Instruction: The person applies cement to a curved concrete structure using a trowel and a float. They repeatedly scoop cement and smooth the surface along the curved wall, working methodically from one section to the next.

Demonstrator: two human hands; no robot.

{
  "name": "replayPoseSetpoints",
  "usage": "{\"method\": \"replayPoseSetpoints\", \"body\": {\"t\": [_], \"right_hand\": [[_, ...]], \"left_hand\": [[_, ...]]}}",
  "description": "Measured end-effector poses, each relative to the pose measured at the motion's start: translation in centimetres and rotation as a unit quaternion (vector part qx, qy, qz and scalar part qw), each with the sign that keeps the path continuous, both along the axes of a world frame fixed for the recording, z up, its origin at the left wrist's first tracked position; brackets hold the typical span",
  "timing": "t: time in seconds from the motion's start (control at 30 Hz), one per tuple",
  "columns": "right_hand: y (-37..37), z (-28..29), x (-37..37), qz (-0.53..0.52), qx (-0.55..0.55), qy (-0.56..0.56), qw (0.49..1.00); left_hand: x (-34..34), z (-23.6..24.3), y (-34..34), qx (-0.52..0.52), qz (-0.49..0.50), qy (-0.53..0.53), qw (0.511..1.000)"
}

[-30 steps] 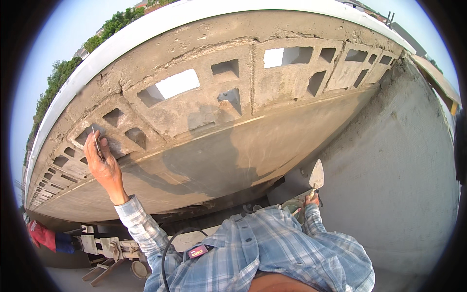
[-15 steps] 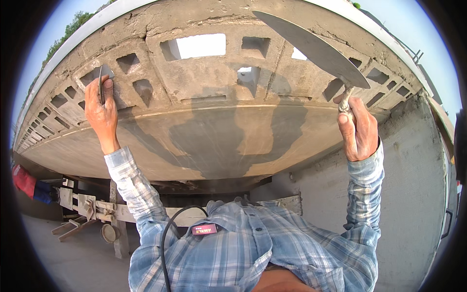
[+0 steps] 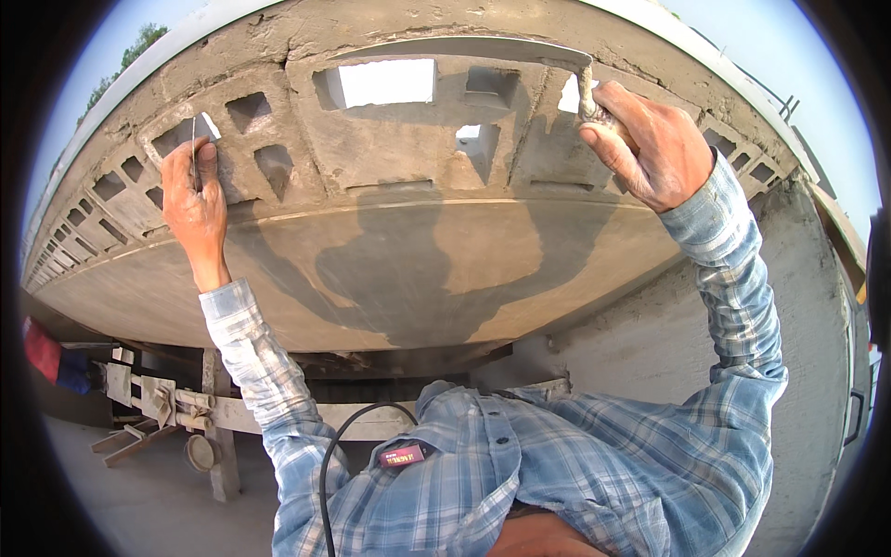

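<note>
My right hand (image 3: 654, 144) is closed round the mortar-crusted handle of a long-bladed trowel (image 3: 483, 46). Its blade points left and shows nearly edge-on, along the band of wall above the openings; whether it touches the wall is hard to tell. On the left, my left hand (image 3: 197, 204) pinches a thin, flat tool (image 3: 195, 148), seen edge-on, so its exact kind is unclear. That hand is at a square opening in the grey vent-block wall (image 3: 399, 148). Beneath the blocks runs a smooth plastered surface (image 3: 501, 241), with my shadow across it.
A grey side wall (image 3: 789, 306) rises at the right. Down at the left, a wooden scaffold plank (image 3: 362, 420) runs behind me, with a round pan (image 3: 201, 453) beside its post. A person in red and blue (image 3: 56, 357) is at the far left edge. A black cable (image 3: 325, 483) crosses my shirt.
My right hand has moved left and up toward the wall, and the trowel has turned from showing its broad face to lying edge-on, pointing left. The left hand stays nearly in place.
</note>
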State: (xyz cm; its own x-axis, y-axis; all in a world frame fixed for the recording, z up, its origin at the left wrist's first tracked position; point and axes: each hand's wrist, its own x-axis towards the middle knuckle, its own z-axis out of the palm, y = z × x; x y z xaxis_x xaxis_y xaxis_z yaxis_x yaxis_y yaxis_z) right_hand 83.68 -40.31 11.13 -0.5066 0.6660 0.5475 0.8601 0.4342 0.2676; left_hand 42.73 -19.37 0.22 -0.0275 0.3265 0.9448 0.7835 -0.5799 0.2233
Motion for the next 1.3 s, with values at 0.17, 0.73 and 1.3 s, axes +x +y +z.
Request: {"method": "replayPoseSetpoints", "body": {"t": [0.17, 0.73, 1.3], "right_hand": [[0.9, -1.1, -3.3, 0.003, 0.047, -0.053, 0.998], [3.9, -2.6, -2.5, -0.049, 0.065, -0.002, 0.997], [3.2, -2.3, -0.7, -0.112, 0.055, -0.031, 0.992]], "left_hand": [[0.2, 0.2, -0.2, 0.005, 0.013, 0.001, 1.0], [0.3, 0.2, 0.1, 0.026, 0.005, 0.012, 1.0], [0.0, -0.1, 0.5, 0.005, 0.005, 0.01, 1.0]]}}
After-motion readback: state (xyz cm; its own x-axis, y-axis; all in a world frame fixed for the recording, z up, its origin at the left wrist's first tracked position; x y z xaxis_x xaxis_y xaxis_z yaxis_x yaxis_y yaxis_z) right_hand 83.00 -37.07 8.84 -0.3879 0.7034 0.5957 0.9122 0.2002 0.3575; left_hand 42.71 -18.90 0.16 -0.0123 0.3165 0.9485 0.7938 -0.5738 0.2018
